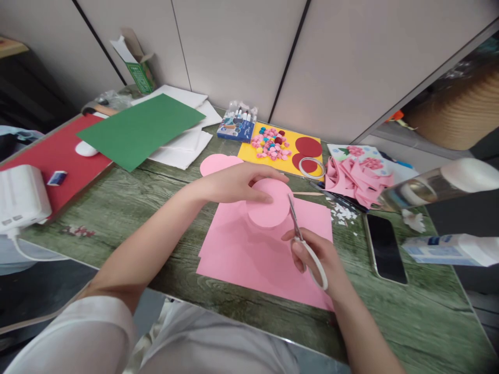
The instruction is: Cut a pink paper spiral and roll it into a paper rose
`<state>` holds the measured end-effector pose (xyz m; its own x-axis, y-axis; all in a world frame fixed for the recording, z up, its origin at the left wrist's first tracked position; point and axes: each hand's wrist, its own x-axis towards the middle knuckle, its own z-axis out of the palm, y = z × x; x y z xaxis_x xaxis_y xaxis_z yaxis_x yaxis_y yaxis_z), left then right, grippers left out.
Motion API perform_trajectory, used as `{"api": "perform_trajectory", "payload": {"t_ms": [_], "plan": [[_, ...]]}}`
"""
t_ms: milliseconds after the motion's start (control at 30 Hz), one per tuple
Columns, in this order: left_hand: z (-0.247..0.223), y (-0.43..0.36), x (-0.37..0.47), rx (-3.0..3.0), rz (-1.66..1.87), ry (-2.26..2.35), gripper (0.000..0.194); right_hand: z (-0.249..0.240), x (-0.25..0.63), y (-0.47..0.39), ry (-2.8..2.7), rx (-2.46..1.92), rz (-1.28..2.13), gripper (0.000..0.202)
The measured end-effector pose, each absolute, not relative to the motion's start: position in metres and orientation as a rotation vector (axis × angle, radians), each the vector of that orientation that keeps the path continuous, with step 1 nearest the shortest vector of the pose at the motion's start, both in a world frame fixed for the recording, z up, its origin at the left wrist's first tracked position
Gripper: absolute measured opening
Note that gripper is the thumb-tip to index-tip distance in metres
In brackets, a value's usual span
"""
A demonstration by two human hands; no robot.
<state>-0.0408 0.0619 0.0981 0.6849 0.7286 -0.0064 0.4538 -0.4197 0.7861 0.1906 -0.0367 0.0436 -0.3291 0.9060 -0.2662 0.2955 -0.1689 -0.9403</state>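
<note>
Between the thumb and fingers of my left hand (241,182) is a pink paper circle (268,208), held a little above the table. White-handled scissors (312,259) are in my right hand (317,252), with the fingers in the loops. The blades meet the circle's right edge and look nearly closed. Beneath lie pink paper sheets (249,259), stacked slightly askew. More pink circles (218,164) rest behind my left wrist, partly covered by it.
Behind are a yellow sheet (249,150) with small paper balls, red circles (309,146) and a tape roll (312,168). Pink scraps (356,182), a phone (385,249) and two bottles stand or lie right. Green paper (144,130) and a white charger (23,200) are left.
</note>
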Motion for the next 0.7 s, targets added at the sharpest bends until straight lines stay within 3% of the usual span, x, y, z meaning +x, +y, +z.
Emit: {"api": "perform_trajectory", "payload": {"t_ms": [700], "plan": [[0.1019,0.0608,-0.0389,2.079,0.422,0.865,0.041,0.0381,0.1942,-0.0368,-1.595,-1.320,1.532,0.029]]}}
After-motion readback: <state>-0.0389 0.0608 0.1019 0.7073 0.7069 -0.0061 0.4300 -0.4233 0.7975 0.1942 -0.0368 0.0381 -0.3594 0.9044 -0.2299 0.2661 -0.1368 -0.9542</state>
